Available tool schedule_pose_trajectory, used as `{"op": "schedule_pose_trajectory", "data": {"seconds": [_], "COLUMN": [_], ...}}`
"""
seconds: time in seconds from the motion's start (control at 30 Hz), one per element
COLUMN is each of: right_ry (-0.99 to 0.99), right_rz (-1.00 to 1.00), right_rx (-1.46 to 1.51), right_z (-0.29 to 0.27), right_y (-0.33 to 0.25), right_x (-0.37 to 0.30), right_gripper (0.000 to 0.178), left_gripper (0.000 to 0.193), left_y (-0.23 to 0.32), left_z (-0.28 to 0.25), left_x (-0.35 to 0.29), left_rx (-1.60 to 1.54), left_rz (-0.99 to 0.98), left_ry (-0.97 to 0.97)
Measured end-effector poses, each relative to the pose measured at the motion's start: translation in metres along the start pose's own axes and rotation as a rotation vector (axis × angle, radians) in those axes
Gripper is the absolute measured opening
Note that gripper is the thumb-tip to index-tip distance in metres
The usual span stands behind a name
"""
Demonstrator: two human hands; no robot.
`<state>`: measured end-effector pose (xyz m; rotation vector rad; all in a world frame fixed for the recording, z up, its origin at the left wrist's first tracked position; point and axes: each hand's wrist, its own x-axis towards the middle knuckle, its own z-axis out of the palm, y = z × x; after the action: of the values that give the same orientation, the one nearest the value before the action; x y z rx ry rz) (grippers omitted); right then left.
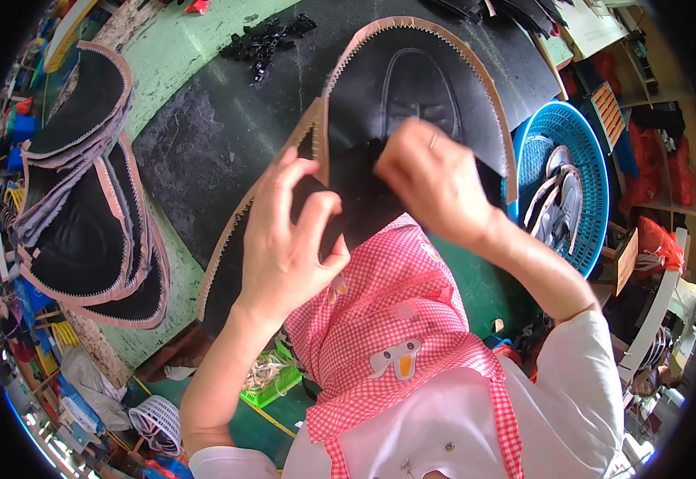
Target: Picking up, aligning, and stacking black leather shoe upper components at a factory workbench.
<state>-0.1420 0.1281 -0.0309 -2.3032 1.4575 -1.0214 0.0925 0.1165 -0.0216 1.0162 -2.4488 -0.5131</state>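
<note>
A black shoe upper piece with a tan zigzag edge is held up over the dark work mat. My left hand grips its lower left part, fingers curled around the black material. My right hand pinches the middle of the same piece from above, a ring on one finger. A stitched toe outline shows on the upper half of the piece. Below my hands hangs a red and white checked apron with a cartoon patch.
A stack of similar black pieces lies at the left on the green table. A blue plastic basket with grey pieces stands at the right. Small black clips lie at the far side. A green crate sits on the floor.
</note>
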Motion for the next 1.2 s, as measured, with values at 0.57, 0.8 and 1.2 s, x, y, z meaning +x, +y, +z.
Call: {"op": "schedule_pose_trajectory", "data": {"seconds": [0.57,0.8,1.2], "right_ry": [-0.459,-0.416,-0.615], "right_rz": [-0.146,-0.243,-0.237], "right_rx": [-0.294,-0.253,-0.297], "right_z": [-0.045,0.0,-0.007], "right_y": [0.02,0.033,0.031], "right_x": [0.087,0.123,0.147], "right_gripper": [0.027,0.031,0.034], "left_gripper": [0.029,0.032,0.038], "left_y": [0.004,0.003,0.003], "left_z": [0.01,0.01,0.015], "left_x": [0.007,0.008,0.008], "left_rx": [0.153,0.131,0.097], "left_rz": [-0.036,-0.026,-0.098], "left_ry": [0.126,0.112,0.146]}}
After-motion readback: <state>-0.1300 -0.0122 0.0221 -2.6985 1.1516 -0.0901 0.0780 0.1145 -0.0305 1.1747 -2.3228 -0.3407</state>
